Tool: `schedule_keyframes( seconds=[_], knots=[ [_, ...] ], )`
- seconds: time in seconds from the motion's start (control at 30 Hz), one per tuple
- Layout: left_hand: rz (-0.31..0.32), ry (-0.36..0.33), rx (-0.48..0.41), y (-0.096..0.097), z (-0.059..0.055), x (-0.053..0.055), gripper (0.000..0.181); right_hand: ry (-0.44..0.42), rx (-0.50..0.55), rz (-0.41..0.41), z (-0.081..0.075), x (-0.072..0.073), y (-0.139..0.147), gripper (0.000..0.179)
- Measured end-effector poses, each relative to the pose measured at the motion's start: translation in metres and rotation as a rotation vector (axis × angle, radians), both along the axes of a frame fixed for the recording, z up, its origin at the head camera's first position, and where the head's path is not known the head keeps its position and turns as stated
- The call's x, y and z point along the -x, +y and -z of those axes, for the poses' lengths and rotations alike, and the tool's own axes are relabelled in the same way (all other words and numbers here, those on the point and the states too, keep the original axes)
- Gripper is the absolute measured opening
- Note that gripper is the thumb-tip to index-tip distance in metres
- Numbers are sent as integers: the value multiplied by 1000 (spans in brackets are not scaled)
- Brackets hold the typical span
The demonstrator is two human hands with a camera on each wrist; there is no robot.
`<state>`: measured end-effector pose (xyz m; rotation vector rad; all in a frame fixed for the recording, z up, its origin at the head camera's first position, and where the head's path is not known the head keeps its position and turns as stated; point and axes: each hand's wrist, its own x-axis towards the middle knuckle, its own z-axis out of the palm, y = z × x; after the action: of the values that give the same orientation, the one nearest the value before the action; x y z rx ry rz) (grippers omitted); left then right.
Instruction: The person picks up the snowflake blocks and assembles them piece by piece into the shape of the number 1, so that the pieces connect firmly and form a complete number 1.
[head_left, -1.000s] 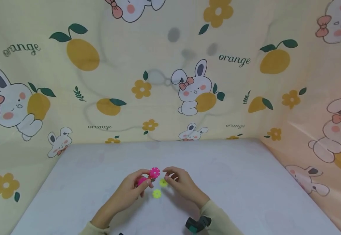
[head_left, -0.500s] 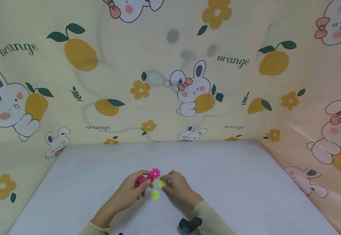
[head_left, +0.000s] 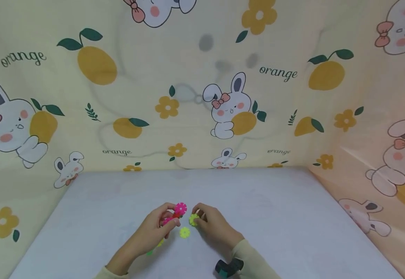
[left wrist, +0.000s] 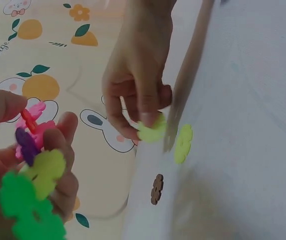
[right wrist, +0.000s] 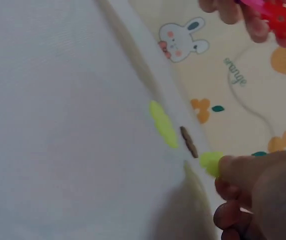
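Note:
In the head view my left hand (head_left: 150, 230) grips a joined chain of notched plastic snowflake discs. The left wrist view shows its pink discs (left wrist: 42, 134), a red disc (left wrist: 28, 121), a purple disc (left wrist: 27, 146), a yellow disc (left wrist: 45, 172) and a green end (left wrist: 30, 207). My right hand (head_left: 216, 226) pinches a yellow-green snowflake disc (head_left: 193, 220) between thumb and fingers, a short gap to the right of the chain. Another yellow-green disc (head_left: 184, 232) lies on the table between the hands, with a brown disc (left wrist: 157, 189) near it.
The white table (head_left: 275, 217) stretches out around both hands. A cream cloth (head_left: 195, 128) printed with rabbits and oranges stands along its back and sides. A dark band (head_left: 228, 267) is on the right wrist.
My right hand has come down to a yellow-green disc and now pinches it. The left hand has tilted the chain, so its yellow and green discs show below the hand.

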<state>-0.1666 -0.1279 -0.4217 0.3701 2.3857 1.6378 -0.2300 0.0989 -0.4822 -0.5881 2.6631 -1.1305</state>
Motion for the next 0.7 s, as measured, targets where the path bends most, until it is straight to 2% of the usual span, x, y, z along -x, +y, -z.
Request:
schedule_keyframes(
  seconds=[0.13,0.27,0.4,0.53,0.7],
  knots=[
    [17,3,-30,0,1,-1,31,41,77,14,-9,-1,6,23],
    [38,9,-77,1,2,-1,26,100,173,25,-21,-5,9,21],
    [49,30,-93,0,2,-3,27,92,274,28,-34,-10,7,20],
    [35,50,-75,1,1,-5,34,67,372,20,-46,-15,4,21],
    [-2,54,-46,1,1,-5,36,88,438,7,-55,-20,2,23]
  ],
)
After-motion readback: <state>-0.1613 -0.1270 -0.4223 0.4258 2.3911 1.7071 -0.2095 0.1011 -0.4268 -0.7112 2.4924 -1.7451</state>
